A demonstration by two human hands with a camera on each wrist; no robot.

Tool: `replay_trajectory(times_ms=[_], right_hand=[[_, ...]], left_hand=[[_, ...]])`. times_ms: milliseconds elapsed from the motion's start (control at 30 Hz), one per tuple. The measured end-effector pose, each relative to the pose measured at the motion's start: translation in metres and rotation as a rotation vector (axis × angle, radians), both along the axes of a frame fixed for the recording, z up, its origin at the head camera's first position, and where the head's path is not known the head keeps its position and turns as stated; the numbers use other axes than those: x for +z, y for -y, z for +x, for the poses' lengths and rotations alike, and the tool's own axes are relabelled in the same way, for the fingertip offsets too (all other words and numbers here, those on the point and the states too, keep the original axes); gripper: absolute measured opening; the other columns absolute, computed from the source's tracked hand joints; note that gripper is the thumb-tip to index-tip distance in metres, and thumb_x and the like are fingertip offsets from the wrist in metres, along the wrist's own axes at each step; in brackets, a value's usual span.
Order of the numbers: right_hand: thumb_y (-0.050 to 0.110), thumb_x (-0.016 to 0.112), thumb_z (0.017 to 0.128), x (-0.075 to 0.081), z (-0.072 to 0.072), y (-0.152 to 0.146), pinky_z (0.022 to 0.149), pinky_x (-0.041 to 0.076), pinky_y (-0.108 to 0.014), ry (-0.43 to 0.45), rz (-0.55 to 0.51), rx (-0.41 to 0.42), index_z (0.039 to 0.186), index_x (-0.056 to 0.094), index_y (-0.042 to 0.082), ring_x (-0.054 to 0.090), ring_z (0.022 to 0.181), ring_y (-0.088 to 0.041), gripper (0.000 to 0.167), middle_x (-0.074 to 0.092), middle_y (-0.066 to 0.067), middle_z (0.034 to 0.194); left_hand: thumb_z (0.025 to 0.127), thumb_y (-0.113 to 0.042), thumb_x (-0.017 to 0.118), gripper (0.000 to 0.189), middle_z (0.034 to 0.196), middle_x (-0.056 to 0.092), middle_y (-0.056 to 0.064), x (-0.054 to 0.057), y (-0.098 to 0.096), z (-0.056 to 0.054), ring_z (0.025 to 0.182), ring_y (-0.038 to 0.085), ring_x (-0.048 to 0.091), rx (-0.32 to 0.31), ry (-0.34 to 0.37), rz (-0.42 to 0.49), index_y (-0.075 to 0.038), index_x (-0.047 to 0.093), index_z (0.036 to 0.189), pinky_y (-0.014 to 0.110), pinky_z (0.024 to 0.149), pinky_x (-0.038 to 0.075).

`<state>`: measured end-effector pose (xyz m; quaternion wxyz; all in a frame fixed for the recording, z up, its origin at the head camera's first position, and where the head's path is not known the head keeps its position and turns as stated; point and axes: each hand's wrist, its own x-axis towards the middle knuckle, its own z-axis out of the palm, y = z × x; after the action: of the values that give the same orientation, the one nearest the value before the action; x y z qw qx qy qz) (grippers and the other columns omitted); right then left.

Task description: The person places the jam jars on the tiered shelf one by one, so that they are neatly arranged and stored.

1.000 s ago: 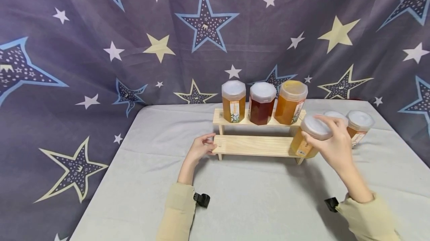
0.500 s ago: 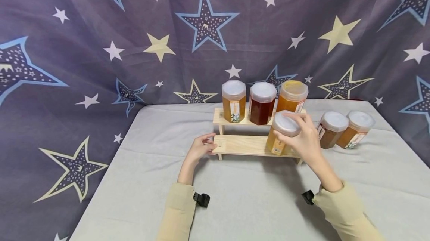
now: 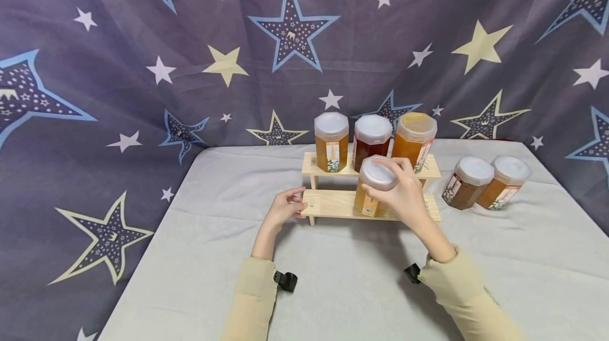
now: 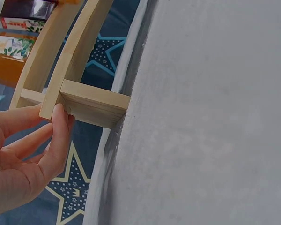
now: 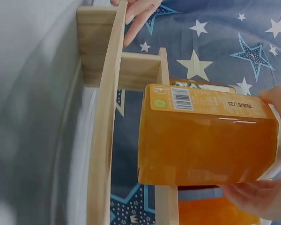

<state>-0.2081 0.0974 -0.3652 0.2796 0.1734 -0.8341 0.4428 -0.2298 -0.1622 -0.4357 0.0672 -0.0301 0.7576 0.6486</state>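
In the head view, a two-tier wooden rack (image 3: 333,204) stands on the cloth-covered table. My left hand (image 3: 284,209) pinches the left end of its lower shelf; in the left wrist view the thumb and fingers (image 4: 61,136) close around the board's corner. My right hand (image 3: 402,190) grips an amber honey jar (image 3: 368,201) by its whitish lid, with the jar over the middle of the lower shelf. A gap shows between the jar's base and the shelf in the right wrist view. Its yellow label carries a barcode (image 5: 181,99).
On the upper shelf stand an amber honey jar (image 3: 328,150), a dark red jar (image 3: 368,148) and an orange jar (image 3: 406,153). A brown jar (image 3: 461,193) and another amber jar (image 3: 495,193) are right of the rack. A starry curtain (image 3: 190,92) hangs behind.
My right hand has carried the honey jar leftward, from the lower shelf's right end to near its middle. The left hand keeps its place on the rack.
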Motion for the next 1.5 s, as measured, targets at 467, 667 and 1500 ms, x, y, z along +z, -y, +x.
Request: replay_trajectory(times_ms=[467, 667, 1500], right_hand=[[0.02, 0.08, 0.06, 0.0, -0.005, 0.026, 0.074, 0.049, -0.039, 0.043, -0.002, 0.064, 0.107, 0.062, 0.011, 0.051, 0.09, -0.026, 0.051, 0.048, -0.011, 0.101], [0.021, 0.081, 0.058, -0.003, -0.011, 0.036, 0.075, 0.043, -0.036, 0.001, 0.015, 0.073, 0.105, 0.063, 0.01, 0.048, 0.089, -0.026, 0.051, 0.05, -0.012, 0.098], [0.019, 0.081, 0.06, -0.01, -0.018, 0.057, 0.078, 0.05, -0.041, 0.078, 0.005, 0.143, 0.107, 0.062, 0.009, 0.051, 0.092, -0.025, 0.051, 0.049, -0.013, 0.103]], left_hand=[[0.076, 0.012, 0.057, 0.047, 0.081, 0.05, 0.012, 0.0, -0.001, 0.0, 0.053, 0.011, 0.053, -0.002, -0.006, 0.008, 0.007, 0.049, 0.122, 0.03, 0.056, 0.058], [0.077, 0.012, 0.056, 0.047, 0.083, 0.05, 0.014, 0.01, -0.001, 0.006, 0.054, 0.01, 0.053, -0.034, -0.005, 0.021, 0.01, 0.045, 0.123, 0.033, 0.059, 0.059], [0.076, 0.011, 0.058, 0.048, 0.082, 0.049, 0.011, -0.001, 0.0, 0.0, 0.056, 0.011, 0.053, 0.004, 0.002, 0.002, 0.005, 0.048, 0.123, 0.031, 0.058, 0.058]])
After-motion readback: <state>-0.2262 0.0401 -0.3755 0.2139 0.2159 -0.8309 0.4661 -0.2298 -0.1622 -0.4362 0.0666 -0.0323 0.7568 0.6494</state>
